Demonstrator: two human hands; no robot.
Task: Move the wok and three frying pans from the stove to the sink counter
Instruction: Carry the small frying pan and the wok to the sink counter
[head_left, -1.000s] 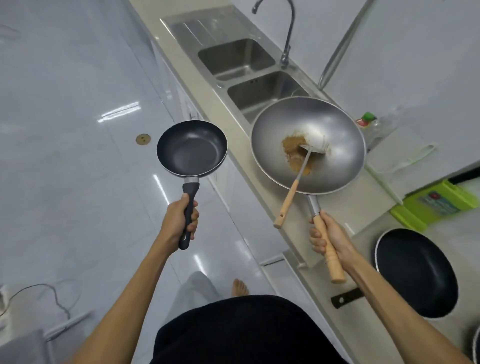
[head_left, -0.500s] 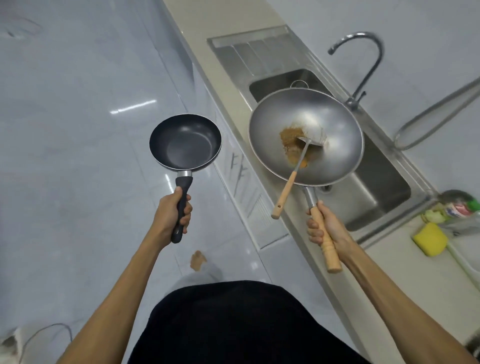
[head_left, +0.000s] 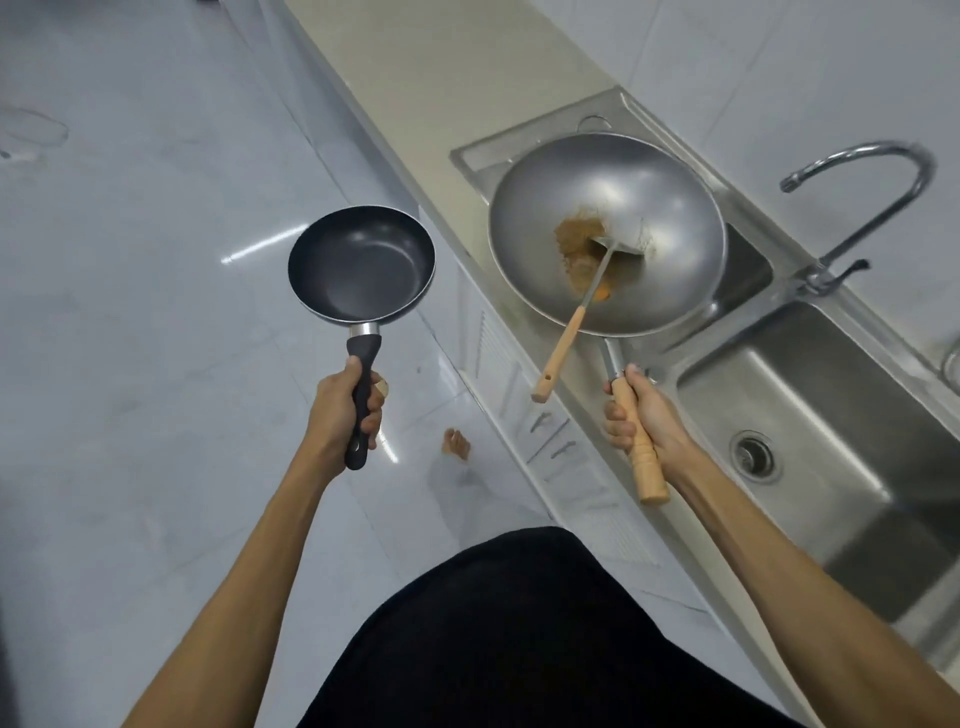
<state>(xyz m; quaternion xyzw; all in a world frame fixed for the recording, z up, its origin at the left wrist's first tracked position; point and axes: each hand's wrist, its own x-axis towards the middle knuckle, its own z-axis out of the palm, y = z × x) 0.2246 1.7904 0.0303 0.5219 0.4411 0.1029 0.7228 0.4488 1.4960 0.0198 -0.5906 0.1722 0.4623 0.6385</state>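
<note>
Black non-stick coating marks the small frying pan (head_left: 361, 262) I carry in my left hand (head_left: 340, 413), fingers wrapped tight round its dark handle, the pan held level over the floor, well to the left of the sink (head_left: 810, 415) and clear of the counter edge. My right hand (head_left: 644, 421) is clenched on the wooden handle of the steel wok (head_left: 670, 208), which hangs above the ridged draining board just left of the sink's basins. I keep the wok flat, I judge, because a spatula (head_left: 576, 322) lies loose in it, blade down in a patch of brown residue, its wooden grip poking over the near rim; a tilt could send it sliding out. The bare beige counter (head_left: 441, 93) stretches beyond the sink's far end, a likely landing place. Neither pan touches any surface yet. The tap (head_left: 857, 208) stands to the right of the wok, clear of it.
</note>
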